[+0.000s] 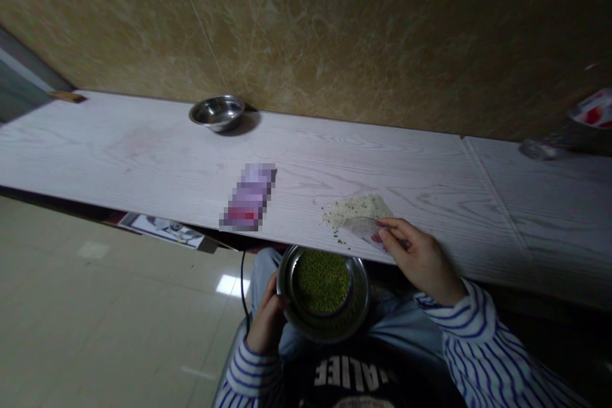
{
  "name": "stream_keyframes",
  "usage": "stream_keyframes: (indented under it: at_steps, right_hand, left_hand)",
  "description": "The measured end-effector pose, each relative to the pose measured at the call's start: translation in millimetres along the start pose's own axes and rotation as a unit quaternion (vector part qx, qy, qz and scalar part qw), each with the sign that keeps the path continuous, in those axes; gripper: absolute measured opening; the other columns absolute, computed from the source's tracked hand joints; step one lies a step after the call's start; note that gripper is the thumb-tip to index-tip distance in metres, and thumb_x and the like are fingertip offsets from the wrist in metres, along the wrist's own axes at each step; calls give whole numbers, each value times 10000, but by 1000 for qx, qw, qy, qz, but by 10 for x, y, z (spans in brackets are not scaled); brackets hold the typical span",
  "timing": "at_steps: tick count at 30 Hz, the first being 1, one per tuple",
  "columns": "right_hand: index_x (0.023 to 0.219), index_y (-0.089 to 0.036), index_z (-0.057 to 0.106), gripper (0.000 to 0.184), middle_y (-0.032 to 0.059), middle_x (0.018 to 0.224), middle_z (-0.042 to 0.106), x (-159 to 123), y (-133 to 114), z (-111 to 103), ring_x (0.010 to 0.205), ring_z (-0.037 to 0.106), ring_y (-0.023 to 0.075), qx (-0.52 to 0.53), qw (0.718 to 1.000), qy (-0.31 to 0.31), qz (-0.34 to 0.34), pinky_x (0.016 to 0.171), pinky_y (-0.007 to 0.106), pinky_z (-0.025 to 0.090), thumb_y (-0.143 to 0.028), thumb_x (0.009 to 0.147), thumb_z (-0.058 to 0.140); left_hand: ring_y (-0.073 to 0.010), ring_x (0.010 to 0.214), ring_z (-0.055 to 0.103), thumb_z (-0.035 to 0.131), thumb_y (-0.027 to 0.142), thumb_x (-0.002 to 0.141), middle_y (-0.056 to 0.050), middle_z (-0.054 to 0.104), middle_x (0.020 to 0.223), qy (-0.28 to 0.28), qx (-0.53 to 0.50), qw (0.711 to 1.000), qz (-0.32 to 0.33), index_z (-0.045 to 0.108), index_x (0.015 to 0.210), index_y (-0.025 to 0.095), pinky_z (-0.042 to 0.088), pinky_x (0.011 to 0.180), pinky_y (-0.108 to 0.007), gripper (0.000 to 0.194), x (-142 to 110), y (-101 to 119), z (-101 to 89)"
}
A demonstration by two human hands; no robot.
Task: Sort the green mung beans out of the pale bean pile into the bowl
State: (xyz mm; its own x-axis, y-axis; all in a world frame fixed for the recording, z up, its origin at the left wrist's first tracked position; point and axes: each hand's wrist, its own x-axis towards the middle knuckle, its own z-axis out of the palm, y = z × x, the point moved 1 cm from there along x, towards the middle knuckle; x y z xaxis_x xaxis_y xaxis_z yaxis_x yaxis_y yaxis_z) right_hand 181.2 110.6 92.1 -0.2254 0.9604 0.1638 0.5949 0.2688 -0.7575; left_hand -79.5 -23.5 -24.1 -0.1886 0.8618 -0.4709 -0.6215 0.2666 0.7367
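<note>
My left hand (268,322) grips the rim of a steel bowl (358,306) full of green mung beans (321,282), held at my lap just below the table's front edge. My right hand (418,255) rests on the white wooden table (143,159), fingers pinched on a thin clear plastic card or scraper (361,227). The scraper lies against a small pile of pale grains mixed with a few green beans (356,208) near the table's front edge.
An empty steel bowl (217,112) stands at the back of the table by the marbled wall. A blurred-out flat item (249,197) lies left of the pile. A red-and-white packet (593,108) and a clear object (538,150) sit far right. Tiled floor lies to the left.
</note>
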Motion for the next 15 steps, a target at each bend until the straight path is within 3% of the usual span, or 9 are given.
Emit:
stream_keyframes:
  at_steps: [5,10,15]
  right_hand:
    - [1089,-220,686,232,66,894,825,8,-52,40,832,794,216,-11,1000,-13,-1,691,287,617,-325,935,548]
    - [1109,-208,689,250,76,919,824,2,-68,64,824,789,223,-29,999,-25,-3,693,307,617,-329,946,543]
    - [1107,-201,686,246,76,917,824,0,-67,66,817,786,217,-30,999,-31,-7,652,300,607,-331,960,537]
  left_hand:
    - [-321,1175,634,727,243,640,1,786,1133,1,-14,1000,20,773,1166,319,523,920,-376,533,-18,33,50]
    - [-348,1132,644,739,273,649,-21,785,1107,10,-14,1000,6,762,1175,312,536,864,-418,528,-26,31,31]
    - [-349,1199,615,740,294,663,-23,772,1151,-6,0,1000,20,755,1151,301,510,929,-416,488,-29,37,16]
